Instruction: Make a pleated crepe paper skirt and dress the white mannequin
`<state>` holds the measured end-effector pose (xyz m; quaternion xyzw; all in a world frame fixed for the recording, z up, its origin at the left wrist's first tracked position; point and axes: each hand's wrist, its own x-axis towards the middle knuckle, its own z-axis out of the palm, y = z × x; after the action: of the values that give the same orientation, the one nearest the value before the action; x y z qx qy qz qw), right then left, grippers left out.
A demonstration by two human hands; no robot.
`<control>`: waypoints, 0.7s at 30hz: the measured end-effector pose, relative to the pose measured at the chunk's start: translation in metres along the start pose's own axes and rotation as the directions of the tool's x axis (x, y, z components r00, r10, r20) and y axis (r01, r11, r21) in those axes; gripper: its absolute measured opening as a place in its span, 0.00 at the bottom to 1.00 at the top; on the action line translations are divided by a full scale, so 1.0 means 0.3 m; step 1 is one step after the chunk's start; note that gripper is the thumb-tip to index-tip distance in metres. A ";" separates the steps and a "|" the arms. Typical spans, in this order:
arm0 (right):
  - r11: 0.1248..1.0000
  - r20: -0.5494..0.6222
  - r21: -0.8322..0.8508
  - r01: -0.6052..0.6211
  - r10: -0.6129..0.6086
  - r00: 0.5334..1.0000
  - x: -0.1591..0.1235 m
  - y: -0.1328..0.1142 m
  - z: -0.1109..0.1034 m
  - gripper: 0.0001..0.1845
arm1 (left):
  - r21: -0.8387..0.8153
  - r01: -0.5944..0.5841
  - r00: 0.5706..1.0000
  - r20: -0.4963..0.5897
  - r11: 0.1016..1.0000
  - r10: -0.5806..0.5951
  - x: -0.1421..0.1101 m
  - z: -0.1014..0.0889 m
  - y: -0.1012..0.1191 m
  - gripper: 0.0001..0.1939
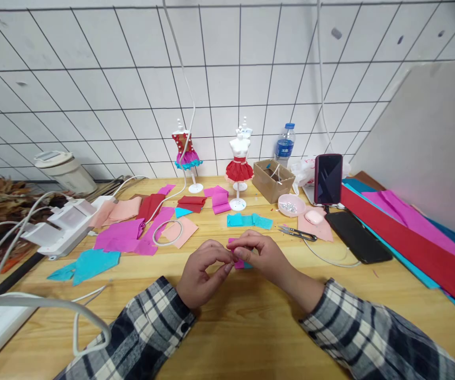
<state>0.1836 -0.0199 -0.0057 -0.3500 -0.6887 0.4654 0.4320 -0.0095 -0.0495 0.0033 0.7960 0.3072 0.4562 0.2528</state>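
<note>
My left hand point(207, 272) and my right hand point(265, 258) meet fingertip to fingertip over the middle of the wooden table. Both are closed in a pinch, and what is between the fingertips is too small and too covered to make out. Under and behind the fingers shows a small magenta piece of crepe paper point(238, 264), with a bit of teal paper point(247, 265) at its edge. Just beyond the hands lies a folded teal crepe strip point(247, 221). Thread snips point(296, 234) rest to the right of my right hand.
Dress forms in red point(239, 169) and in magenta point(188, 158) skirts stand at the back, near a cardboard box point(273, 182) and a water bottle point(285, 145). Right: bead dish point(291, 205), phones point(358, 237), crepe strips point(409, 248). Left: paper scraps point(120, 236), power strip point(73, 227), cables.
</note>
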 end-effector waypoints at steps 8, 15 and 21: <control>0.982 0.000 0.158 -0.105 0.106 0.994 -0.008 -0.002 0.013 0.16 | 0.033 -0.033 0.999 -0.016 0.999 0.033 0.000 -0.001 -0.004 0.06; 0.973 0.022 0.185 -0.137 0.135 0.991 -0.014 -0.004 0.019 0.18 | 0.033 -0.046 0.999 -0.011 0.998 0.047 0.003 -0.002 -0.002 0.05; 0.989 -0.029 0.131 -0.066 0.071 0.997 -0.014 -0.002 0.023 0.17 | 0.061 -0.054 0.998 -0.010 0.997 0.054 0.004 0.003 0.002 0.04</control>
<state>0.1788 -0.0260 -0.0075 -0.3523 -0.6372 0.5179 0.4491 -0.0081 -0.0492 0.0040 0.8086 0.3007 0.4579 0.2144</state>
